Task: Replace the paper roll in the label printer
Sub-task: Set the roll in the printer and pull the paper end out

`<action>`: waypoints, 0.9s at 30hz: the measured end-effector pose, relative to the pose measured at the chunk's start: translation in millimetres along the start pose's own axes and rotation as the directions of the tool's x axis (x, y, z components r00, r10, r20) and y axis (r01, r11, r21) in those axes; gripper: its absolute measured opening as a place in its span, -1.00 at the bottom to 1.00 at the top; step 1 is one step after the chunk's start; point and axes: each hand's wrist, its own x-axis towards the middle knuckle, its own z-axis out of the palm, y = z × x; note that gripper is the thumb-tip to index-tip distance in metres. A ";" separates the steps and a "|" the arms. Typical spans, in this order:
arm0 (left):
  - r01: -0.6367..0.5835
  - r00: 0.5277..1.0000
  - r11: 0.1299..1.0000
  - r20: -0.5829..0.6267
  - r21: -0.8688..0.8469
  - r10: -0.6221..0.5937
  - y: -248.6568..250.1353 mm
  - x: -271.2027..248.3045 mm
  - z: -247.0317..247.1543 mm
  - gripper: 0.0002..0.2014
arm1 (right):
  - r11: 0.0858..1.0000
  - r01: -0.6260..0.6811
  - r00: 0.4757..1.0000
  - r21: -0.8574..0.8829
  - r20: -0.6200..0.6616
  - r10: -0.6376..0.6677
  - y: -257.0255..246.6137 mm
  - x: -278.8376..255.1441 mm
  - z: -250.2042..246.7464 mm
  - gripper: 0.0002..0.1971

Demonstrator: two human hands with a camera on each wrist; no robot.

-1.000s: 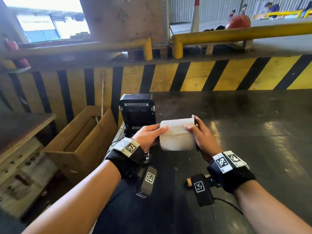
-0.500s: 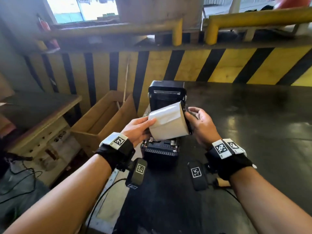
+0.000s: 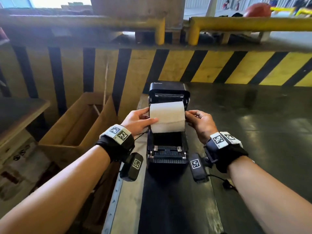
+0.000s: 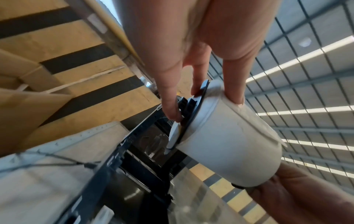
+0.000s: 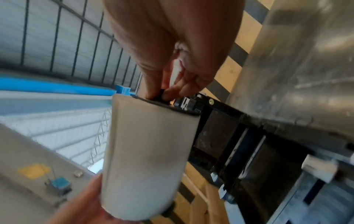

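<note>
A white paper roll (image 3: 167, 116) on a black spindle hangs level just above the open bay of the black label printer (image 3: 167, 154), whose lid (image 3: 168, 90) stands raised behind it. My left hand (image 3: 141, 119) grips the roll's left end, thumb on the paper (image 4: 232, 97) and fingers on the black end flange (image 4: 195, 104). My right hand (image 3: 197, 121) pinches the black spindle end (image 5: 161, 94) at the roll's right side (image 5: 145, 154). The bay under the roll is dark and holds nothing that I can see.
The printer sits near the left edge of a dark metal table (image 3: 253, 132). An open cardboard box (image 3: 76, 125) stands lower on the left. A yellow-and-black striped barrier (image 3: 219, 66) with yellow rails (image 3: 244, 24) runs behind.
The roll was tilted and held to the side; both hands have levelled it and brought it square over the printer's open bay. My view has shifted to centre on the printer.
</note>
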 end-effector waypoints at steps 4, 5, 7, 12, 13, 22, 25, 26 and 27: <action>-0.074 0.997 0.983 0.034 0.170 0.070 -1.0 19.1 -6.8 -0.48 | 0.975 0.080 0.996 -0.209 0.044 -0.073 6.0 12.8 -5.6 -0.89; -0.078 0.997 0.976 0.037 0.204 0.072 -3.3 23.9 -7.9 -0.45 | 0.957 0.106 0.994 -0.268 0.066 -0.091 6.0 15.9 -7.6 -0.84; -0.068 0.998 0.960 0.035 0.272 0.061 -11.1 34.2 -9.5 -0.41 | 0.904 0.149 0.987 -0.401 0.114 -0.113 7.7 25.5 -12.4 -0.79; -0.041 0.999 0.938 0.037 0.344 0.030 -38.6 53.4 -4.9 -0.35 | 0.743 0.175 0.980 -0.646 0.187 -0.067 18.7 44.8 -17.7 -0.78; -0.030 0.999 0.929 0.032 0.370 0.020 -44.6 60.4 -3.5 -0.34 | 0.731 0.168 0.979 -0.661 0.196 -0.048 23.3 50.4 -18.2 -0.78; 0.096 0.995 0.889 -0.007 0.448 -0.104 -86.0 87.0 4.5 -0.23 | 0.621 0.149 0.970 -0.770 0.236 0.060 68.0 76.2 -13.7 -0.76; 0.104 0.994 0.892 -0.018 0.439 -0.107 -95.4 90.5 5.4 -0.24 | 0.594 0.163 0.969 -0.788 0.240 0.052 78.1 78.3 -14.2 -0.76; 0.105 0.994 0.890 -0.024 0.444 -0.105 -98.7 91.0 6.0 -0.24 | 0.593 0.163 0.970 -0.789 0.239 0.052 79.9 78.1 -14.2 -0.75; 0.105 0.994 0.885 -0.032 0.453 -0.102 -102.1 90.5 6.2 -0.24 | 0.593 0.163 0.970 -0.788 0.238 0.050 81.6 77.7 -13.9 -0.74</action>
